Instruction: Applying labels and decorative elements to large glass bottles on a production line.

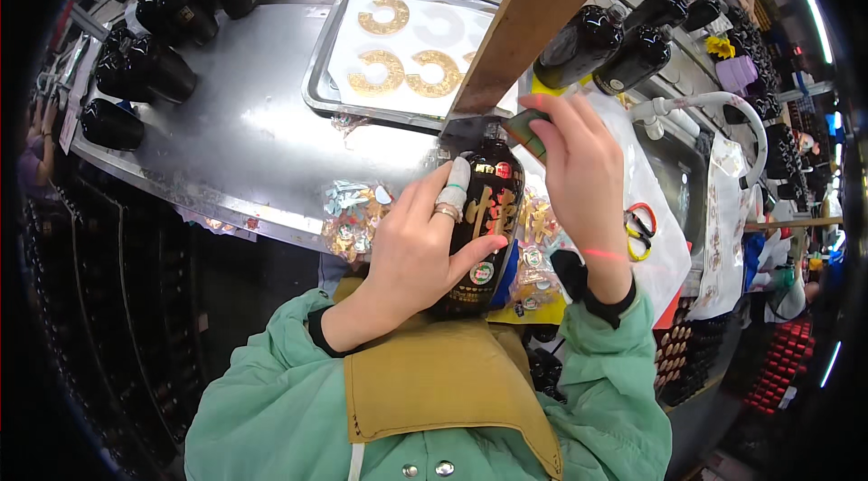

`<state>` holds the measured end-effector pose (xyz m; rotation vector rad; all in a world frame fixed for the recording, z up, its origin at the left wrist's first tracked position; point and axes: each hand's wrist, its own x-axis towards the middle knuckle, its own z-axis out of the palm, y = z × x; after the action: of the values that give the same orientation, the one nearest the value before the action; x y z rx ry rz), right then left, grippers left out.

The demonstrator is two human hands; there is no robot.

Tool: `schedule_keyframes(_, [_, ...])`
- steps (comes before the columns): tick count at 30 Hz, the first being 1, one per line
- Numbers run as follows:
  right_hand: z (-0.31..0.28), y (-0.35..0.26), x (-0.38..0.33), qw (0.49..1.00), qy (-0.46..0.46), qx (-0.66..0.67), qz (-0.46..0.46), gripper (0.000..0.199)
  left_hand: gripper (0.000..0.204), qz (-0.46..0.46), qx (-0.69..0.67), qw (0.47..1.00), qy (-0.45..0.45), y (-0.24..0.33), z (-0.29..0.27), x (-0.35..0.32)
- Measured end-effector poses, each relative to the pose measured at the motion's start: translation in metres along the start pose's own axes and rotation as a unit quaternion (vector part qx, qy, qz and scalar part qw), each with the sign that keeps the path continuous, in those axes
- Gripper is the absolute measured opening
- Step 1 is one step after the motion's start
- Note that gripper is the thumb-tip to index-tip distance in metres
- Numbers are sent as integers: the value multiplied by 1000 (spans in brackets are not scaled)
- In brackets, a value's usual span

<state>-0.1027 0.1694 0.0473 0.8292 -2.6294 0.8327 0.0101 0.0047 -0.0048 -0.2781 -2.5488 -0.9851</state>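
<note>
A glossy black bottle [495, 196] with gold and red markings leans at the front edge of the metal table, its neck pointing away from me. My left hand [407, 250] lies over its left side, with the fingers along the body and the thumb across the front; a white wrap covers one fingertip. Beside the bottle's neck, my right hand [586, 155] pinches a small flat green piece [527, 136], perhaps a scraper. Shiny multicoloured scraps [357, 221] sit left of my left hand, and more scraps [541, 255] are right of the bottle.
A metal tray [316, 74] holds white paper with gold C-shaped pieces [383, 72]. A wooden post [533, 20] rises just beyond the bottle. Black bottles [149, 70] stand left and more [579, 47] right. Red-and-yellow-handled scissors [640, 232] lie near a sink [683, 160].
</note>
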Motion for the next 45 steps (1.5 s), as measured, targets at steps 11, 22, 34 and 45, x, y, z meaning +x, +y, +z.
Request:
schedule_keyframes(11, [27, 48, -83, 930, 87, 211, 288, 20, 87, -8, 28, 999, -23, 15, 2, 3])
schedule_keyframes(22, [10, 26, -68, 905, 130, 299, 273, 20, 84, -6, 188, 975, -119, 44, 11, 15])
schedule_keyframes(34, [14, 39, -52, 960, 31, 224, 163, 19, 91, 11, 65, 998, -10, 18, 13, 3])
schedule_keyframes(45, [1, 7, -6, 998, -40, 42, -26, 16, 88, -33, -51, 998, -28, 1, 6, -6])
